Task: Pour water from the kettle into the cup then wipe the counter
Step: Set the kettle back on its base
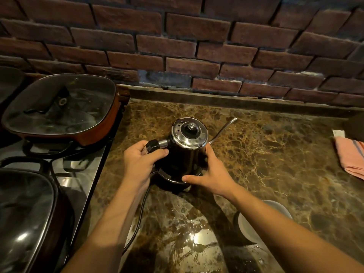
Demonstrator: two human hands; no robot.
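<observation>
A dark gooseneck kettle (187, 152) with a shiny steel lid (189, 133) stands on its round base (173, 179) near the middle of the brown marble counter (266, 154). Its thin spout (224, 128) curves up and away to the right, toward the brick wall (177, 42). The left hand (141, 160) is curled round the black handle (154, 146), which juts out of the kettle's left side just under the lid. The right hand (208, 174) cups the lower right of the kettle body, fingers bent against its side and the thumb lying along the rim of the base. Whether the kettle sits fully down on the base or is slightly lifted is hard to tell from this angle. A black power cord (140, 209) runs from the base toward the near edge, passing under the left forearm.

A white cup (250, 229) stands on the counter nearer the person, to the right, and the right forearm crosses over much of it. Between the forearms a wet patch (197, 239) shines on the stone. A pink cloth (352, 156) lies at the far right edge, well apart from the kettle. To the left is a stovetop (78, 168) carrying a glass-lidded orange pan (65, 109) and a second dark lidded pan (25, 213).
</observation>
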